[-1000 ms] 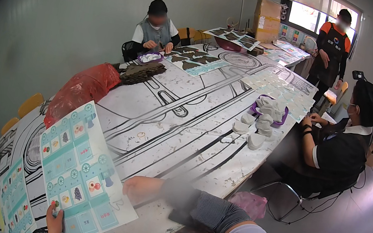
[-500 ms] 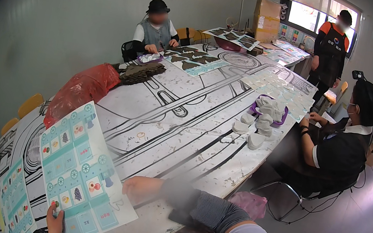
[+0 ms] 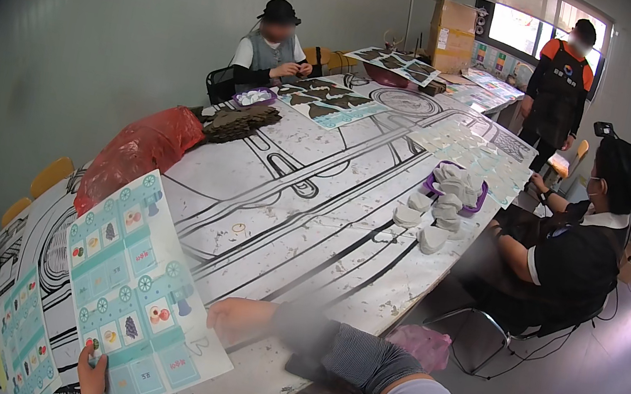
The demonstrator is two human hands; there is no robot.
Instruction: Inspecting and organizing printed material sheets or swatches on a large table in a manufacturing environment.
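Observation:
A large light-blue and white printed sheet (image 3: 115,290) with fruit pictures and wheel shapes is held up at a slant over the near left of the table. My left hand (image 3: 93,376) grips its lower left edge, thumb on the printed face. At the sheet's right edge is my right hand (image 3: 241,321), fingers closed on the margin and partly hidden. A grey striped sleeve cover (image 3: 367,360) wraps my right forearm. Beside my left hand, a second similar sheet (image 3: 30,332) lies on the table.
The table (image 3: 297,253) bears black line drawings. A red plastic bag (image 3: 139,153) and dark clay slabs (image 3: 239,126) lie left; a purple basket (image 3: 479,205) with pale pieces stands right. Co-workers sit at the far side (image 3: 271,54) and right (image 3: 583,236); another person (image 3: 558,88) stands behind.
My hands and the sheet stay nearly still. The far seated person has raised a hand from the small basket and brought both hands together. The person at right has stretched an arm toward the table's far end.

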